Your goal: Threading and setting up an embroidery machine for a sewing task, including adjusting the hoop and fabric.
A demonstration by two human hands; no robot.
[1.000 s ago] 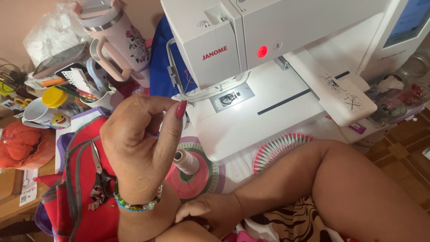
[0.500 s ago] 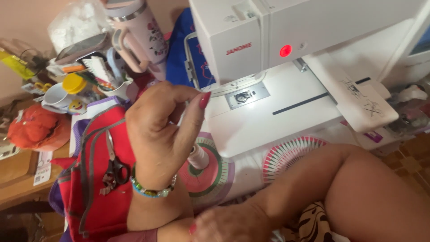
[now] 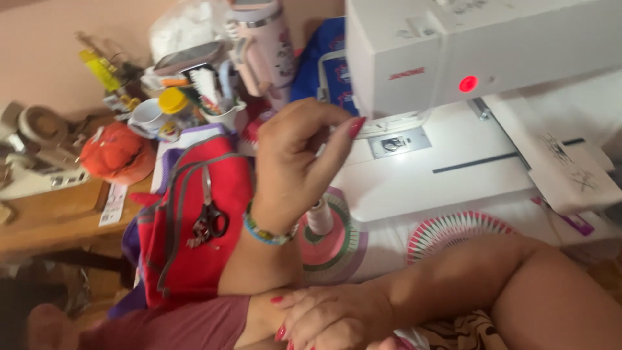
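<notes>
My left hand (image 3: 295, 162) is raised in front of the white sewing machine (image 3: 492, 52), fingertips pinched together just left of the needle plate (image 3: 392, 144). Whether a thread runs between the fingers is too fine to tell. A beaded bracelet (image 3: 269, 233) circles that wrist. Behind the wrist a white thread spool (image 3: 319, 217) stands on a round pink and green patterned mat (image 3: 337, 249). My right hand (image 3: 337, 317) lies low at the bottom, fingers spread flat against my left forearm near the elbow.
A red bag (image 3: 194, 259) with black scissors (image 3: 208, 220) on it lies to the left. Behind it are a mug of tools (image 3: 223, 110), a white cup (image 3: 148, 115), a pale tumbler (image 3: 262, 48) and an orange rounded object (image 3: 116, 152) on a wooden table (image 3: 58, 220).
My left hand has stayed raised and pinched, drifting right toward the machine's needle area. My right hand has slid left along the forearm. The view has swung left.
</notes>
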